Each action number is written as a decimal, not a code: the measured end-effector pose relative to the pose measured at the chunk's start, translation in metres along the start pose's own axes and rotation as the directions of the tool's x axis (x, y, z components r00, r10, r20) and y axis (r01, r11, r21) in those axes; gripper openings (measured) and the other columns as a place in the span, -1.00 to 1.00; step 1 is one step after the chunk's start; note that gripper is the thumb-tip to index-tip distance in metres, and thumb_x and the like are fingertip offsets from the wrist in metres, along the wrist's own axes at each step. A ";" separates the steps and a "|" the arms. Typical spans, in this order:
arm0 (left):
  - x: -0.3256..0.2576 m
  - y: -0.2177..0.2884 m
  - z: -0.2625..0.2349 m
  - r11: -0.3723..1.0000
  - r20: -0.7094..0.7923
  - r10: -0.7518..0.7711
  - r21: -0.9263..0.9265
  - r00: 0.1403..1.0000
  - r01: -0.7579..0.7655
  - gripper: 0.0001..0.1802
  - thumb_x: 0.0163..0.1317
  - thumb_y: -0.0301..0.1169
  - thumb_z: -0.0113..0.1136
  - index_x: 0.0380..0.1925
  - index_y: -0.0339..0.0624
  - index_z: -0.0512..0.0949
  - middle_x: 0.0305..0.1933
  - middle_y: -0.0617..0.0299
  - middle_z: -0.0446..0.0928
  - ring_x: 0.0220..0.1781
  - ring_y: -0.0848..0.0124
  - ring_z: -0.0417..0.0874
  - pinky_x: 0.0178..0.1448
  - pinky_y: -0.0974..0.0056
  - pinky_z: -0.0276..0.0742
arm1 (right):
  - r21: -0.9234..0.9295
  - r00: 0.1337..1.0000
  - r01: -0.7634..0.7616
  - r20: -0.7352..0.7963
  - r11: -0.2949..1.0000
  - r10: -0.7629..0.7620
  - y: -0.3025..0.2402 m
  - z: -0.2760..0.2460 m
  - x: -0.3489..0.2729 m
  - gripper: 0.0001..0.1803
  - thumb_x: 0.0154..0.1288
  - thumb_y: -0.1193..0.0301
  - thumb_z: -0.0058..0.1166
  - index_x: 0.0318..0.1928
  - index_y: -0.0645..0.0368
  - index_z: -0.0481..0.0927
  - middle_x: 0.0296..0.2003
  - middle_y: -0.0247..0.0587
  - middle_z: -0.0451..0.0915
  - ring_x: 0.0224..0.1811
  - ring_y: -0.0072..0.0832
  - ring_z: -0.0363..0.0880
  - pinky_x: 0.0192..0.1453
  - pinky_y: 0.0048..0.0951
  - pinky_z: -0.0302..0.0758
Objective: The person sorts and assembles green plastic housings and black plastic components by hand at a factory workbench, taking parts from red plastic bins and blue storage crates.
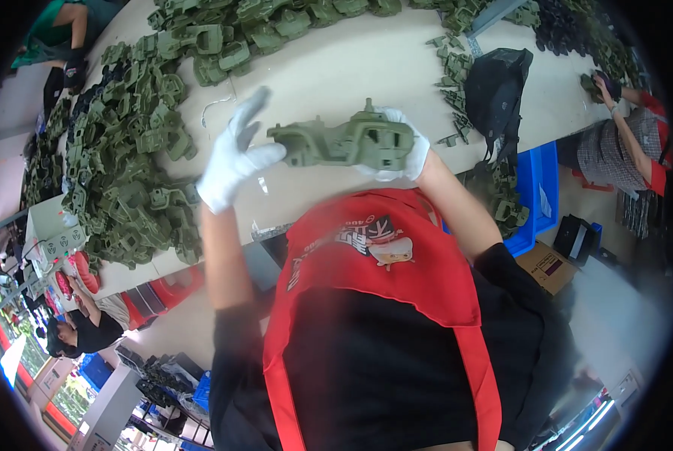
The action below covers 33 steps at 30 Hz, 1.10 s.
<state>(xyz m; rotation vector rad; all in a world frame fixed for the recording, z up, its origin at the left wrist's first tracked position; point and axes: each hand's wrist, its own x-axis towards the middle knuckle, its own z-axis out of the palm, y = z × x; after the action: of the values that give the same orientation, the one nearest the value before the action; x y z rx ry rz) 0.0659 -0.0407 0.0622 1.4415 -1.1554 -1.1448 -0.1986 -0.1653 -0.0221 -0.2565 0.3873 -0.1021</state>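
An olive-green moulded plastic part (329,143), shaped like a toy vehicle body with openings in its side, is held up over the table. My right hand (402,154), in a white glove, grips its right end, with the fingers partly hidden behind and under it. At the other end my left hand (235,161), also white-gloved, is open with its fingers spread. Its thumb side comes close to the part's left tip; whether they touch I cannot tell.
Heaps of similar green parts (130,165) cover the table's left side, and more (269,30) line its far edge. Small green pieces (454,83) lie beside a black bag (496,94) at right. A blue crate (535,192) stands below the table edge. Co-workers sit at both sides.
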 end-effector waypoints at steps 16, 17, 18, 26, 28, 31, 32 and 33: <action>0.005 -0.034 0.084 0.904 -0.120 -0.269 -0.375 0.956 0.207 -0.07 0.02 -0.48 0.37 0.36 -0.31 0.05 0.11 -0.01 0.44 0.12 0.28 0.52 0.14 0.27 0.49 | -0.937 0.746 0.074 -0.175 0.341 -0.643 0.020 0.055 0.016 -0.13 0.18 0.23 0.22 0.39 0.30 0.09 -0.05 0.10 0.58 -0.03 -0.30 0.59 0.04 -0.40 0.52; 0.009 -0.034 0.086 0.879 -0.182 -0.352 -0.401 0.918 0.257 -0.06 0.02 -0.48 0.36 0.36 -0.28 0.04 0.10 -0.03 0.45 0.08 0.28 0.54 0.12 0.26 0.50 | -0.915 0.742 0.036 -0.246 0.403 -0.624 0.018 0.062 0.021 -0.13 0.15 0.25 0.21 0.38 0.31 0.12 -0.09 0.11 0.60 -0.07 -0.31 0.61 0.01 -0.40 0.52; 0.011 -0.035 0.088 0.849 -0.234 -0.432 -0.430 0.871 0.306 -0.05 0.02 -0.48 0.35 0.37 -0.26 0.02 0.09 -0.04 0.45 0.04 0.27 0.56 0.10 0.26 0.51 | -0.885 0.732 -0.003 -0.319 0.465 -0.602 0.017 0.068 0.024 -0.14 0.12 0.27 0.20 0.37 0.32 0.14 -0.13 0.12 0.62 -0.11 -0.31 0.62 -0.03 -0.40 0.53; -0.026 -0.090 0.081 0.747 -0.174 -0.355 -0.643 0.919 0.167 -0.03 -0.10 -0.68 0.11 0.40 -0.17 -0.02 -0.03 -0.07 0.52 -0.08 0.14 0.63 -0.01 0.16 0.59 | -0.919 0.923 -0.045 -0.188 0.392 -0.335 0.029 0.024 0.037 -0.33 0.07 0.48 -0.01 0.28 0.27 0.32 -0.19 0.16 0.62 -0.16 -0.12 0.62 0.01 -0.31 0.51; -0.046 -0.104 0.056 0.412 0.054 -0.417 -0.879 0.908 0.241 -0.13 -0.15 -0.67 0.09 0.32 -0.19 0.17 -0.01 -0.08 0.51 -0.04 0.02 0.62 0.02 0.00 0.60 | -0.759 0.954 -0.088 -0.251 0.645 -0.164 0.025 -0.009 0.023 -0.42 0.11 0.47 -0.01 0.22 0.26 0.40 -0.23 0.04 0.64 -0.16 -0.23 0.63 -0.01 -0.37 0.51; -0.056 -0.097 0.060 0.489 0.208 -0.209 -0.824 0.955 0.287 -0.22 0.01 -0.48 0.23 0.30 -0.15 0.20 0.19 -0.06 0.37 0.16 -0.05 0.48 0.11 -0.15 0.55 | -0.841 0.831 -0.315 -0.468 0.440 -0.301 0.031 -0.030 0.023 -0.40 0.15 0.31 0.08 0.23 0.20 0.40 -0.16 0.08 0.63 -0.11 -0.15 0.62 0.00 -0.30 0.51; -0.051 -0.094 0.062 0.508 0.224 -0.133 -0.821 0.965 0.261 -0.20 0.09 -0.46 0.21 0.35 -0.09 0.12 0.30 -0.04 0.28 0.29 -0.08 0.37 0.16 -0.17 0.52 | -0.840 0.826 -0.316 -0.472 0.440 -0.308 0.031 -0.032 0.022 -0.40 0.15 0.31 0.08 0.23 0.20 0.40 -0.16 0.08 0.63 -0.11 -0.15 0.62 0.00 -0.30 0.51; -0.048 -0.083 0.070 0.472 0.219 -0.082 -0.851 0.972 0.231 -0.15 0.09 -0.32 0.33 0.35 -0.14 0.11 0.37 0.00 0.20 0.31 -0.06 0.34 0.19 -0.19 0.50 | -0.917 0.815 -0.283 -0.384 0.280 -0.434 0.035 -0.034 0.018 -0.37 0.15 0.24 0.09 0.24 0.18 0.40 -0.12 0.11 0.61 -0.08 -0.10 0.61 0.01 -0.25 0.51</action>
<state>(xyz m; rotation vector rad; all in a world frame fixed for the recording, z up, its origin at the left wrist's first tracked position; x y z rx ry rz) 0.0008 0.0090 -0.0237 0.6333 -0.3390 -1.6630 -0.1935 -0.1423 -0.0684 -1.5623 1.0671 -0.0238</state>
